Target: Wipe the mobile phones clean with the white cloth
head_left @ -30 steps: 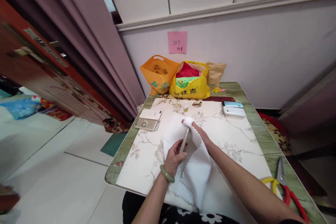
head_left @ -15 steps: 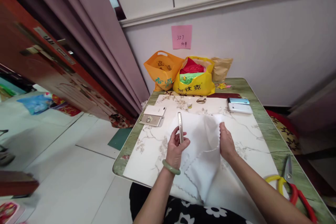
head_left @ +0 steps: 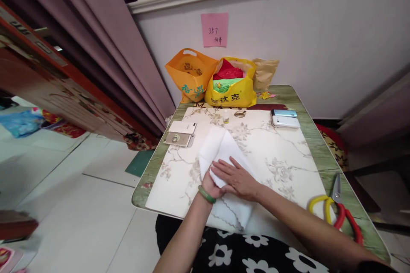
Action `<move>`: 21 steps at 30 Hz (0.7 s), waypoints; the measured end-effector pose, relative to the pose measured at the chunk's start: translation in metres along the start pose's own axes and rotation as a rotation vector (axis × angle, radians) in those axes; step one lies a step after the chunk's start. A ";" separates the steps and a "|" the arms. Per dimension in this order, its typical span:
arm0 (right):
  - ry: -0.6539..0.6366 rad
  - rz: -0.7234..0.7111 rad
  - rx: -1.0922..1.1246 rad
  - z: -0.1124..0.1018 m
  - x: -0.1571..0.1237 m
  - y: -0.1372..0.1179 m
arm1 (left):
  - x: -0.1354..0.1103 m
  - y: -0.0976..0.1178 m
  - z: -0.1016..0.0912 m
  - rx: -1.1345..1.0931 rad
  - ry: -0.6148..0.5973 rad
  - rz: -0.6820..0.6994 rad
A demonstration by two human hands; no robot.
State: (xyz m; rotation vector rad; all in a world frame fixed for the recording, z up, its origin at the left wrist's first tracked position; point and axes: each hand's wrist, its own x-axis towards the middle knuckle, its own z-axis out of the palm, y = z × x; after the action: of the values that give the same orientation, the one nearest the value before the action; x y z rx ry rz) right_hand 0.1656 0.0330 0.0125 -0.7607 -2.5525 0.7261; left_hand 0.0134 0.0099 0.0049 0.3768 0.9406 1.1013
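A white cloth [head_left: 232, 151] with a scalloped edge is folded over in front of me, its lower corner hanging near my lap. My left hand [head_left: 210, 185], with a green bangle at the wrist, is closed around the smartphone, which the cloth now covers from sight. Flat on top of the cloth lies my right hand [head_left: 238, 180], fingers stretched out and pressing it toward the left palm. Two phones, one white [head_left: 183, 127] and one gold [head_left: 177, 139], rest on the table to the left.
Scissors [head_left: 336, 192] with yellow and red handles lie at the right edge. A white phone [head_left: 286, 122] and a blue one [head_left: 285, 113] sit at the back right. Orange [head_left: 191, 76] and yellow bags [head_left: 235, 99] stand at the back, with glasses [head_left: 240, 114] before them.
My right hand has brought the cloth leftward over the phone in my left hand and now lies on it. The phone, visible before, is hidden. The view has shifted slightly.
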 end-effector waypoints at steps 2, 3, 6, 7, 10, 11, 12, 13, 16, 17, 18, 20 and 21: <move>-0.012 0.150 -0.172 0.006 0.007 0.010 | 0.001 0.000 -0.002 -0.065 -0.057 -0.093; 0.021 0.278 -0.237 0.008 0.009 0.014 | 0.002 -0.001 -0.003 -0.133 -0.091 -0.154; 0.062 0.384 -0.314 0.010 0.011 0.019 | 0.003 -0.003 -0.005 -0.375 -0.135 -0.255; 0.025 0.286 -0.303 0.009 0.010 0.018 | 0.004 -0.004 -0.006 -0.429 -0.129 -0.253; -0.057 0.107 -0.251 0.006 0.008 0.015 | 0.003 -0.005 -0.006 -0.449 -0.127 -0.230; -0.035 0.169 -0.250 0.005 0.008 0.015 | 0.003 -0.004 -0.005 -0.448 -0.143 -0.243; -0.004 0.244 -0.250 0.005 0.008 0.015 | 0.002 -0.004 -0.004 -0.456 -0.159 -0.259; 0.009 0.278 -0.245 0.004 0.009 0.016 | 0.002 -0.003 -0.003 -0.469 -0.165 -0.269; -0.068 0.101 -0.192 0.004 0.008 0.021 | 0.001 -0.001 0.000 -0.518 -0.140 -0.249; -0.080 0.064 -0.174 0.004 0.009 0.025 | 0.000 -0.001 0.000 -0.523 -0.131 -0.245; -0.065 0.082 -0.160 0.004 0.009 0.029 | 0.000 0.000 0.001 -0.521 -0.126 -0.248; 0.030 0.226 -0.137 0.004 0.010 0.039 | -0.001 0.001 0.002 -0.494 -0.122 -0.267; 0.094 0.295 -0.120 0.004 0.010 0.044 | -0.003 0.002 0.004 -0.465 -0.117 -0.283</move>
State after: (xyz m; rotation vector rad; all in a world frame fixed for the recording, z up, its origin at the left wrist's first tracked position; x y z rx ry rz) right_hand 0.1728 0.0691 -0.0139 -1.2000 -2.4433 0.6107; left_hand 0.0149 0.0087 0.0095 -0.0722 0.5876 0.9887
